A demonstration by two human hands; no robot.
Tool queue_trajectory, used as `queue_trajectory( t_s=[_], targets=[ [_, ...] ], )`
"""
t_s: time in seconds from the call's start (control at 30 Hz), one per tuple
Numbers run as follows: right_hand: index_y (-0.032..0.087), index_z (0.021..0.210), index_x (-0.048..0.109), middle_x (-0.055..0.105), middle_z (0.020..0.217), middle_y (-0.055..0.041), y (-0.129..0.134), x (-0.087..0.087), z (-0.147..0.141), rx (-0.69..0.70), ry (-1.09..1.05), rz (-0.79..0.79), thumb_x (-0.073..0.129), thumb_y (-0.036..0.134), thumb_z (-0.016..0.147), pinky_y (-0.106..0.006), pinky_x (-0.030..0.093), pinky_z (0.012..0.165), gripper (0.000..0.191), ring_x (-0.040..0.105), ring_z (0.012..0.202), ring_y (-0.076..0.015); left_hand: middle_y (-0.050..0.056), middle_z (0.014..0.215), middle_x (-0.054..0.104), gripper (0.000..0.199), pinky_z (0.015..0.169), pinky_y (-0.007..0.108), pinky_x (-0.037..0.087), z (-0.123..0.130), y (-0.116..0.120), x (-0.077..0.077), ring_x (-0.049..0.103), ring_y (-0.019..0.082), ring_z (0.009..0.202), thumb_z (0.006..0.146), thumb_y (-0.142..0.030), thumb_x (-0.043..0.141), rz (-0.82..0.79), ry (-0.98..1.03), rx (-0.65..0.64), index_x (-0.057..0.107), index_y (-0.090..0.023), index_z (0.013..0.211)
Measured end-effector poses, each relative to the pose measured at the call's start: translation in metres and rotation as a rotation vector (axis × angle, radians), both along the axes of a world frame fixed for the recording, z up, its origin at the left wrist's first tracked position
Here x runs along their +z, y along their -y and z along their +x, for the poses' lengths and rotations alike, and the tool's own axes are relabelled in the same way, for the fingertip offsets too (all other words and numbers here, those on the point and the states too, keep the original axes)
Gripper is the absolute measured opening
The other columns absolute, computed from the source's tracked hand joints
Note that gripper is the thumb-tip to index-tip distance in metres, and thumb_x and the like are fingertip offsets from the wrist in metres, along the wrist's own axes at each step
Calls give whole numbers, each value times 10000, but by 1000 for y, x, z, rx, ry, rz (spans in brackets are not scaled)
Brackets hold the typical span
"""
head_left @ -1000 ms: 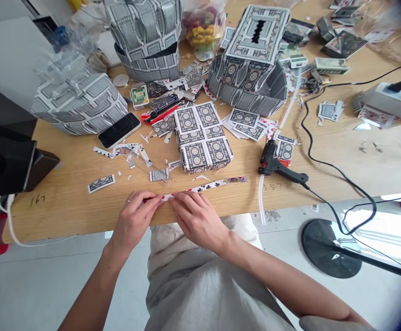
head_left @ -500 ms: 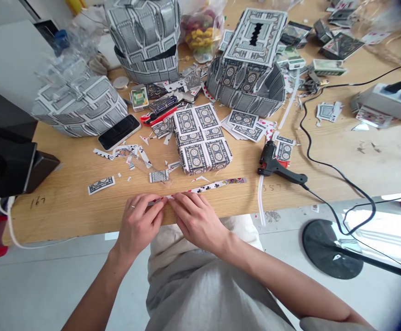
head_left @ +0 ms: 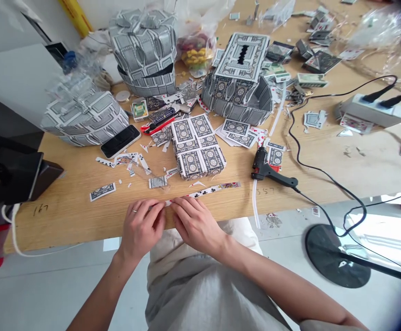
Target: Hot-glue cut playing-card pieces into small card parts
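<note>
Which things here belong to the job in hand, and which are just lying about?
Job: card strip, touched by left hand and right hand; likely glue gun, card-covered box.

Apparently just lying about: phone, plastic bag with colourful contents.

Bright, soft light; glare on the floor (head_left: pixel 389 230); dark upper-right corner

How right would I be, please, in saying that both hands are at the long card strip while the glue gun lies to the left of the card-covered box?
One side is wrong: the head view shows the glue gun to the right of the card-covered box. The left hand and right hand are at the long card strip.
</note>
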State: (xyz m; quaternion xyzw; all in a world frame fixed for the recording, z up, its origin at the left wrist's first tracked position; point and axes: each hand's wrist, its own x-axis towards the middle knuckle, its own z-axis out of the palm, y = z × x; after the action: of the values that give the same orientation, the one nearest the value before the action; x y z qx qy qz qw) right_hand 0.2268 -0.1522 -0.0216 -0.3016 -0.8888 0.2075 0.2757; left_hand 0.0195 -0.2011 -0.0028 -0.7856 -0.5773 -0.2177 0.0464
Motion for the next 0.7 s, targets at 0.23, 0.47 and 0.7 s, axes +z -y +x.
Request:
queue_trajectory(
  t_s=[0.23, 0.47, 0.7],
  targets=[
    [144, 1324, 632, 754, 1292, -170, 0, -2, 0, 4, -27, -8, 524, 146, 1095, -486, 582, 1025, 253, 671, 1152, -300, 98, 1111, 795, 203, 867, 443, 502, 4, 2, -1, 724, 267, 971, 993, -150, 682, 1, -44, -2, 782, -234, 1148],
    [129, 1293, 645, 757, 1276, -171, 0, -3, 0, -6, -21, 16, 522, 153, 1104, -477, 581, 1000, 227, 674, 1142, -304, 95, 1074, 797, 209, 872, 431, 514, 0, -2, -2, 727, 259, 960, 971, -109, 706, 24, 7, -41, 780, -197, 1145],
    [147, 1329, 639, 752, 1305, -170, 1, -4, 0, -4, -30, -7, 511, 159, 1110, -485, 573, 1021, 254, 672, 1167, -308, 121, 1151, 792, 266, 911, 458, 525, -1, 2, -7, 723, 286, 1025, 960, -87, 702, 48, 25, -74, 781, -181, 1196]
  ],
)
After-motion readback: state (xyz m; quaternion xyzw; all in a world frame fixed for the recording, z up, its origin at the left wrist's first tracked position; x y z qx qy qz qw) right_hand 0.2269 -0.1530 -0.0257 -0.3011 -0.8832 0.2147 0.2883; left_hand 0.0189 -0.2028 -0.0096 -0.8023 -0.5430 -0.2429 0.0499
